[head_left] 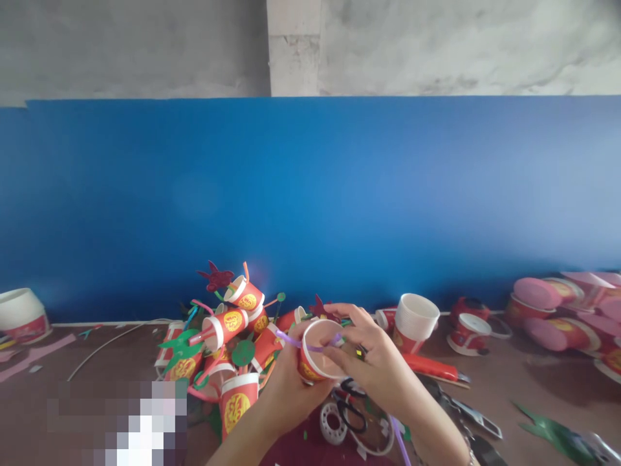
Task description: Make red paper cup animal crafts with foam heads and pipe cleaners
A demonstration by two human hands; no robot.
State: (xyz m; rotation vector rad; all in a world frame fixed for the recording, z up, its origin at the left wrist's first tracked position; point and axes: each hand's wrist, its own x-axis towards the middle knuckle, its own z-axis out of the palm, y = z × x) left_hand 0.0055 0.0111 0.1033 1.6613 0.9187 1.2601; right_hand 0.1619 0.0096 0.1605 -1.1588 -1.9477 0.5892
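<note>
A red-and-white paper cup [308, 370] with a yellow print is wrapped in the fingers of my left hand [286, 395], its mouth tilted toward me. A purple drinking straw [289, 338] crosses the cup's mouth and sticks out to the left. My right hand [371, 346] reaches in from the right, its thumb and fingers closed on the straw near the inner wall; the fingertips partly hide it. Below the hands lie black-handled scissors [356, 424] and a white tape spool [332, 424].
Left of my hands is a pile of decorated red cups [239, 402] with straws and green cutouts. Stacked white cups [418, 309], a red tube [431, 367], a box cutter [475, 417] and pink-ended cups [548, 333] lie to the right. A blue panel [310, 194] stands behind.
</note>
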